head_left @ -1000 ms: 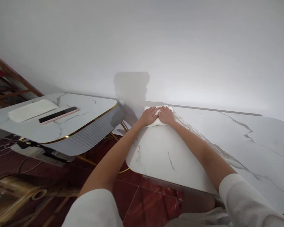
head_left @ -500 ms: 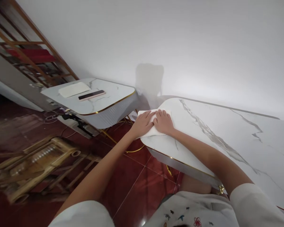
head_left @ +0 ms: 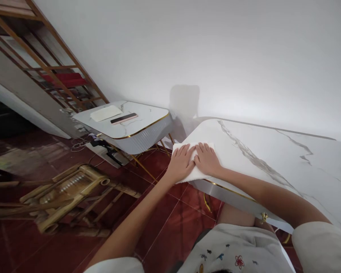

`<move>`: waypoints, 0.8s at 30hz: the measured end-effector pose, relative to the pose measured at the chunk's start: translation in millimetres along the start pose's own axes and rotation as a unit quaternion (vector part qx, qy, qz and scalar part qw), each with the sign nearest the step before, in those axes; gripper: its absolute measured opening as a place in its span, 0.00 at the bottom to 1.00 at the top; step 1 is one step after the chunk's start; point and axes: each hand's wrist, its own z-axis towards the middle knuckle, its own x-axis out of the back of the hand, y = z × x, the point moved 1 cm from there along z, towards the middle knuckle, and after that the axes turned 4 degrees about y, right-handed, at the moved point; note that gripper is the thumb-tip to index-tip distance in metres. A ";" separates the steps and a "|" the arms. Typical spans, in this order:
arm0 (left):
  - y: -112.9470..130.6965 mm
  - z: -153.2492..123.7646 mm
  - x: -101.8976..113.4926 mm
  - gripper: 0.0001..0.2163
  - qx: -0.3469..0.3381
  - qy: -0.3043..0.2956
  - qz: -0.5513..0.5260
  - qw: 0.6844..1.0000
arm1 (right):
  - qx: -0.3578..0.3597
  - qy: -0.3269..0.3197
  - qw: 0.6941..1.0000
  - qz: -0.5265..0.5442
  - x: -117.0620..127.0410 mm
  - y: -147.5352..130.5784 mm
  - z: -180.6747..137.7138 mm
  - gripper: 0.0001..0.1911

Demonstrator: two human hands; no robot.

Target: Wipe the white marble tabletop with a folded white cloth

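A folded white cloth (head_left: 193, 174) lies at the near left corner of a white marble-patterned table (head_left: 261, 159), partly overhanging its edge. My left hand (head_left: 181, 163) and my right hand (head_left: 207, 159) lie flat on it side by side, fingers stretched out and pressing down. Most of the cloth is hidden under the two hands.
A smaller marble side table (head_left: 130, 127) with gold trim stands to the left, with a phone (head_left: 124, 118) and a white pad (head_left: 106, 113) on it. A bamboo frame (head_left: 65, 193) lies on the red tiled floor. A wooden shelf rack (head_left: 45, 72) leans at far left.
Both hands have slid the cloth from the far side of the table near the wall back toward me to the table's near corner. The view has swung left and down.
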 end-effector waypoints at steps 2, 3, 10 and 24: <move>1.7 1.1 -3.3 0.25 -0.012 0.005 0.001 1.000 | -0.010 -0.001 1.000 0.000 0.7 2.4 -3.8 0.28; 1.0 4.0 -5.1 0.25 -0.018 0.005 0.002 1.000 | -0.016 -0.001 1.000 0.001 0.8 3.8 -3.7 0.28; -8.1 59.1 -20.0 0.26 -0.067 -0.034 -0.004 0.997 | -0.065 0.013 0.998 -0.001 3.0 28.2 23.0 0.27; -20.6 196.4 -76.6 0.25 -0.163 -0.014 -0.132 0.978 | -0.175 0.100 0.979 -0.036 0.0 101.5 92.6 0.26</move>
